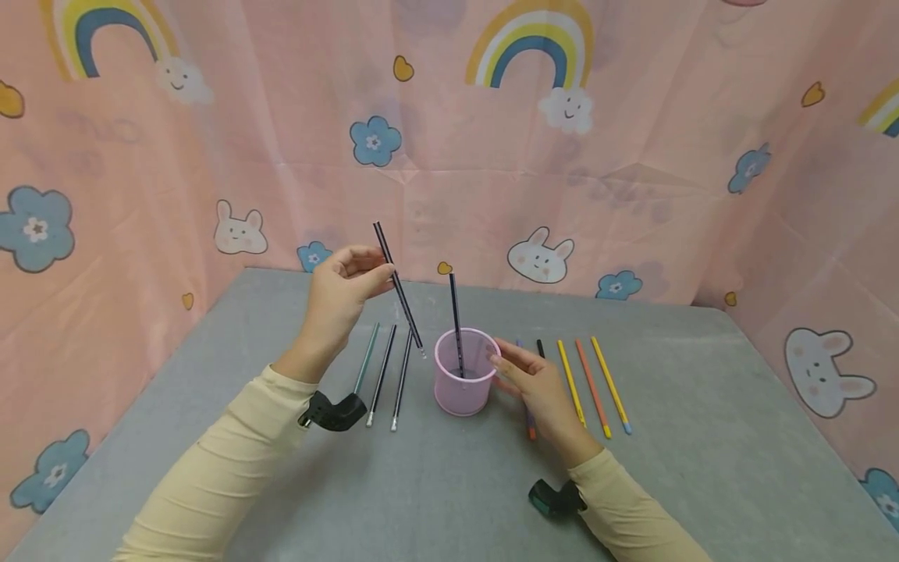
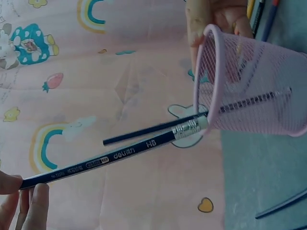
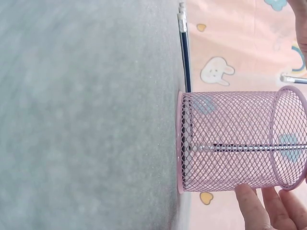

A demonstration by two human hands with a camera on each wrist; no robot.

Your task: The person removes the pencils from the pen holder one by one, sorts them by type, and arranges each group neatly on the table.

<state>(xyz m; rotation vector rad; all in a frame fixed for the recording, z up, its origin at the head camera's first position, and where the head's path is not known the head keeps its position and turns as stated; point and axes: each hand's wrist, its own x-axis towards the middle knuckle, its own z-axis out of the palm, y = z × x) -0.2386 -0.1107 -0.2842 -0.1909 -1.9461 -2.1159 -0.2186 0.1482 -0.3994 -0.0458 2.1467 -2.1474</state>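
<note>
My left hand (image 1: 337, 293) pinches a dark blue pencil (image 2: 100, 160) near one end, between thumb and fingers. The pencil slants down to the right, its metal-and-eraser end lowest, just left of and above the rim of the pink mesh pen holder (image 1: 463, 398). Inside the holder stands another dark pencil (image 1: 456, 312), leaning slightly, its eraser end down at the bottom in the right wrist view. My right hand (image 1: 537, 386) holds the holder by its right side, thumb near the rim and fingertips (image 3: 249, 203) against the mesh. The holder stands upright on the table.
Left of the holder lie a green pencil (image 1: 367, 359) and two dark pencils (image 1: 381, 375) with eraser ends toward me. To the right lie several coloured pencils (image 1: 593, 390), some partly behind my right hand. A pink patterned cloth (image 1: 449, 195) hangs behind the grey table (image 1: 702, 437).
</note>
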